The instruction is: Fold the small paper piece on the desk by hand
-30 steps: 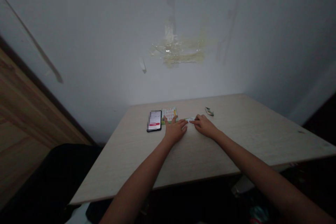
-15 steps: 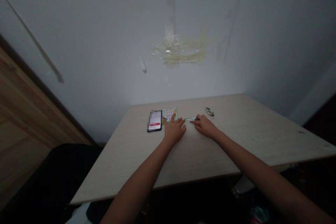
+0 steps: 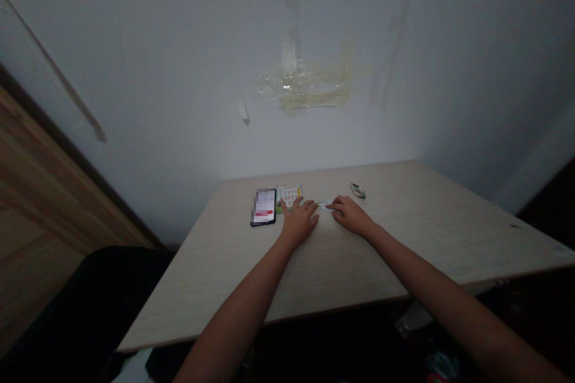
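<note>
My left hand (image 3: pixel 300 220) lies palm down on the table with its fingers spread. Its thumb and forefinger reach over the lower part of a printed sheet (image 3: pixel 290 191) with rows of small red pictures and a green edge. Between my hands lies a small, light, flat piece of printed paper (image 3: pixel 324 205). Fingertips of my left hand come up to its left end. My right hand (image 3: pixel 351 214) rests at the right end of that piece, fingers stretched out and touching it. Part of the piece is hidden under my fingers.
A phone (image 3: pixel 263 207) with a lit screen lies left of the sheet. A small folded, crumpled wrapper-like piece (image 3: pixel 358 190) lies behind my right hand. The pale wooden table (image 3: pixel 404 251) meets a grey wall (image 3: pixel 188 72) with old tape (image 3: pixel 309 87).
The fingers of my right hand have shifted slightly and look a bit more stretched out over the small piece. My left hand stays almost in place.
</note>
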Tool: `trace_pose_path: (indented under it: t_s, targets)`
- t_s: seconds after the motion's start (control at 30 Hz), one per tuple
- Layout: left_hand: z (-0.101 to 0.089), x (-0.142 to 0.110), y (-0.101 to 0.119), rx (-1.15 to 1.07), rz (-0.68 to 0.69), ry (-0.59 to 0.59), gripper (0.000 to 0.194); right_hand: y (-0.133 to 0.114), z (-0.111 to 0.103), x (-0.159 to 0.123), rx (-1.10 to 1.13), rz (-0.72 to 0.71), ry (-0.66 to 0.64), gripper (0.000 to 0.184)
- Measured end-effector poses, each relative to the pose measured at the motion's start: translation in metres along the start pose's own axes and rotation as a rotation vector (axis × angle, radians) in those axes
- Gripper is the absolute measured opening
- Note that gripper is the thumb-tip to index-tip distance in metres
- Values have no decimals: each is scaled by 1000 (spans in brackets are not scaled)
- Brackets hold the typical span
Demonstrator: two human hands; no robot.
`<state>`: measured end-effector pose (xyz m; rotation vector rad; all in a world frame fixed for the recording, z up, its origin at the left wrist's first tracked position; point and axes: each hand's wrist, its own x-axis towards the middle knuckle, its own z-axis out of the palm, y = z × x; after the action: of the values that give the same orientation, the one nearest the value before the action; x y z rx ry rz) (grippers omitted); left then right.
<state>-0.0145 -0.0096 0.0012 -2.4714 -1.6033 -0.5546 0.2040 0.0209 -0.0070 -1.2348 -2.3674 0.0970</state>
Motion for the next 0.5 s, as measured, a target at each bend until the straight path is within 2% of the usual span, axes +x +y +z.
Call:
trace_pose_path:
  t_s: [0.2, 0.37, 0.5]
  targets:
    - [2, 1, -1, -25, 36, -37, 36, 1, 2, 1, -19, -17, 4, 33]
    - [1, 1, -1, -2, -26, -17, 34, -1, 2, 2, 43, -73, 10, 30]
    - [-1, 1, -1, 9, -68, 4, 33, -3, 0, 3, 141, -63, 43, 34]
